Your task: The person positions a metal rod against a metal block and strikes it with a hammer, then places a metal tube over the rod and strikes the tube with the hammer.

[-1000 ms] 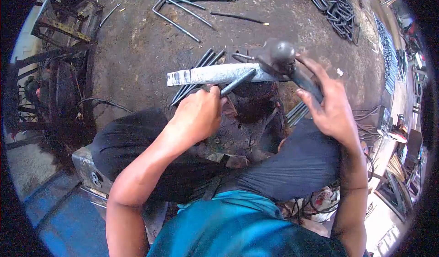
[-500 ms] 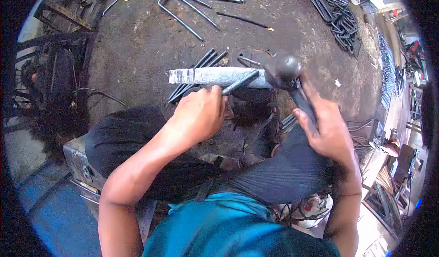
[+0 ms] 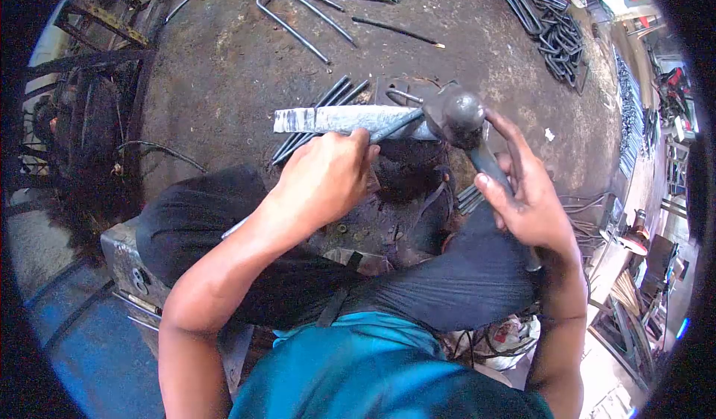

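Lying slantwise over the pale bar (image 3: pixel 335 118), the rod (image 3: pixel 395 126) seemed placed so its far end had firm backing; the hammer (image 3: pixel 464 112) had its head just right of that tip, contact unclear. The left hand's (image 3: pixel 328 169) grip was wrapped round the rod, probably for steadiness. The right hand's (image 3: pixel 531 199) grip was narrow about the hammer, one finger stretched toward the head, likely for control. Loose rods (image 3: pixel 338 91) lay to the left.
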### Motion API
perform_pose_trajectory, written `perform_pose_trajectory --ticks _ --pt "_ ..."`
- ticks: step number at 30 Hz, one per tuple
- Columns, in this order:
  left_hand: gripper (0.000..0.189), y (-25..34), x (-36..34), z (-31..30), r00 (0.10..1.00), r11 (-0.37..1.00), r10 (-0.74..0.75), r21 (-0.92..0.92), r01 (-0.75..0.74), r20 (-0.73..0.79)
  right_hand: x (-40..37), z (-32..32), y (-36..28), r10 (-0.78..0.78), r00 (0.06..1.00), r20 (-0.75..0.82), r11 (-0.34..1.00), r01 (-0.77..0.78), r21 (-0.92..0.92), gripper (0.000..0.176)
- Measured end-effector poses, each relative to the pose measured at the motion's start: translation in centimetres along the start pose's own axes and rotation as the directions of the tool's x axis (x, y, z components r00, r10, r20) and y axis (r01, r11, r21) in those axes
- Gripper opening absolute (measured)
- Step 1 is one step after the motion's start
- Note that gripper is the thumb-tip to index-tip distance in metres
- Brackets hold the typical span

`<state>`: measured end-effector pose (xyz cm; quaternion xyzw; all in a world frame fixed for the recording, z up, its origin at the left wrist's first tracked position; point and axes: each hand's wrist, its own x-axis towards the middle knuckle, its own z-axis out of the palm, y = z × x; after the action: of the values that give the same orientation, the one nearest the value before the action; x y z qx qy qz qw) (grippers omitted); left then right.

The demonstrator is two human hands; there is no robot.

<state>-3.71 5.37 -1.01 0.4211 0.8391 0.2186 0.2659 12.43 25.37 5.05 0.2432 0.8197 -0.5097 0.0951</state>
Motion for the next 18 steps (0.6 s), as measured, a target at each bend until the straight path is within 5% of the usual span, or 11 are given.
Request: perform_pose_trajectory --ticks 6,12,18 --pt "0.027 0.0 -0.1 0.5 1.0 0.999 0.005 -0.046 -0.005 -0.014 0.5 -0.2 -0.2 0.139 0.987 0.084 0.924 -0.16 0.347 0.069" --pt "0.026 -0.1 -0.2 0.3 0.999 1.0 0.028 -0.001 -0.028 -0.022 1.7 -1.6 2.0 0.051 0.97 0.238 0.702 -0.204 0.682 0.075" --pt "0.022 -0.2 -0.2 1.2 0.999 1.0 0.028 -0.009 -0.028 -0.04 2.3 -0.6 3.9 -0.026 0.98 0.199 0.51 -0.158 0.845 0.074"
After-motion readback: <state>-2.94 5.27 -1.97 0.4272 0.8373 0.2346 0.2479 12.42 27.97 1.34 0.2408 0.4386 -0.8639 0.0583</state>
